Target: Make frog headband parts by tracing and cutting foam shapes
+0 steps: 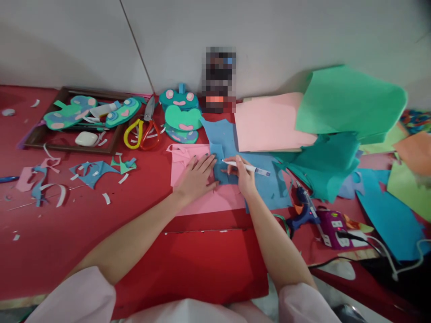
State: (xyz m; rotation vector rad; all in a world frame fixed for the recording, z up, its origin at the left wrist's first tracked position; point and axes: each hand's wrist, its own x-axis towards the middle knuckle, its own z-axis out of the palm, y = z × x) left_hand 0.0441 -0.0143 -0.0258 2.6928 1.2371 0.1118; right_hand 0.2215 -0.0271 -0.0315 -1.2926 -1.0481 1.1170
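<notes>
Right hand [246, 176] gripped white pen [248, 167], tip at blue felt [264, 194], mid-bench [50, 251]; left hand [198, 176] lay open, flat on pink felt [215, 202]. Brown tray [116, 141], left, held green felt cutouts [123, 113], white rounded case [86, 139].

White pen [248, 167] — slanted, its tip at the blue sheet [269, 190].

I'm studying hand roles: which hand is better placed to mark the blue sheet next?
Probably the right hand: it holds a pen, tip at the blue sheet; the left hand lies flat, holding no pen.
</notes>
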